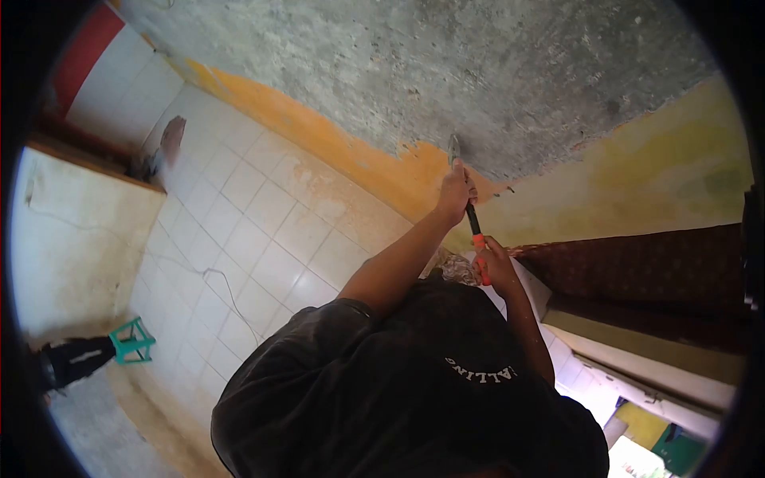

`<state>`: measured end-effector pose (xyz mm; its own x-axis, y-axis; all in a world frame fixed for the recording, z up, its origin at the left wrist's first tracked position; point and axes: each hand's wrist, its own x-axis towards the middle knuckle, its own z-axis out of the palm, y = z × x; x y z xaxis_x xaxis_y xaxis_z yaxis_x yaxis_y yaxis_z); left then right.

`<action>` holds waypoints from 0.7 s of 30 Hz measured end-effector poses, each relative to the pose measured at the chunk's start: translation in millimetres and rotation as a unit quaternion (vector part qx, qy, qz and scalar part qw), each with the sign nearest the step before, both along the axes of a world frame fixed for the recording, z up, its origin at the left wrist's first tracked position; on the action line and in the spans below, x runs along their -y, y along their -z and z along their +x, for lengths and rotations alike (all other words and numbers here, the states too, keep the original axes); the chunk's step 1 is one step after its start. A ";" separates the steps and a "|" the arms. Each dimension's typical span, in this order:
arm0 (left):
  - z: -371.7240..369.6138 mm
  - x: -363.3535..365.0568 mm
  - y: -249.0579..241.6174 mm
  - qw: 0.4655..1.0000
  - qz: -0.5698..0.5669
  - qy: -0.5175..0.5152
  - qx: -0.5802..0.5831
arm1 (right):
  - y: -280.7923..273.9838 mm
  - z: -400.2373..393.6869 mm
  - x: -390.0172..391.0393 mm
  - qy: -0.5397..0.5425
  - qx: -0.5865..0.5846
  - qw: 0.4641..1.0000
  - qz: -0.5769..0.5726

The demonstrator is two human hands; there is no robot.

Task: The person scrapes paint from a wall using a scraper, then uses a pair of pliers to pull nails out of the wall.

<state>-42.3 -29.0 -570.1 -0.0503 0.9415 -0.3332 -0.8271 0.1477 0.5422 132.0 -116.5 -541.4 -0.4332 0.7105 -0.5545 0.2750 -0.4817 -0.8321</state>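
Observation:
Both hands grip one long-handled tool (473,217) with a black shaft, an orange grip and a slim grey metal head. My left hand (455,193) is closed round the upper part, just below the head. Lower down, my right hand (498,265) is wrapped round the orange grip. The metal head overlaps the wall (510,88), where rough grey plaster meets orange paint (426,163). What kind of tool it is, I cannot tell. Yellow-green paint (621,171) covers the wall to the right of the hands.
A pale tiled floor (263,231) with dusty patches and a thin cable (227,291) lies to the left. Further off stands a green stool (133,341) beside dark cloth (80,358). A dark brown patterned cloth (637,275) is on the right, and a crumpled bag (456,269) lies near the right hand.

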 end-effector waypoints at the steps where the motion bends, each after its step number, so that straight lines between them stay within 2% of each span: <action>1: 13.0 3.1 -3.2 1.000 -0.006 -0.006 0.008 | 1.5 17.3 1.1 0.010 -0.030 0.999 -0.027; 3: 39.5 7.4 -4.6 1.000 -0.014 -0.003 0.014 | 3.1 43.2 5.4 0.010 -0.058 0.997 -0.058; 5: 67.2 13.5 -1.6 0.999 -0.025 0.001 0.022 | 3.0 66.1 13.8 0.015 -0.153 0.981 -0.119; 7: 92.1 14.0 0.6 0.999 -0.039 -0.010 -0.025 | 8.2 87.7 18.7 0.033 -0.162 0.974 -0.155; 9: 107.8 13.0 8.5 0.999 -0.042 -0.029 -0.017 | 13.5 102.8 20.7 0.058 -0.168 0.965 -0.194; 14: 125.1 11.3 5.8 0.992 -0.062 -0.038 -0.102 | 36.7 118.1 17.4 0.080 -0.098 0.979 -0.161; 17: 130.8 11.5 3.3 0.991 -0.075 -0.045 -0.106 | 27.9 118.8 17.7 0.062 -0.059 0.992 -0.097; 21: 141.5 11.3 9.2 0.993 -0.061 -0.062 -0.085 | 27.6 128.9 14.3 0.060 -0.026 0.995 -0.075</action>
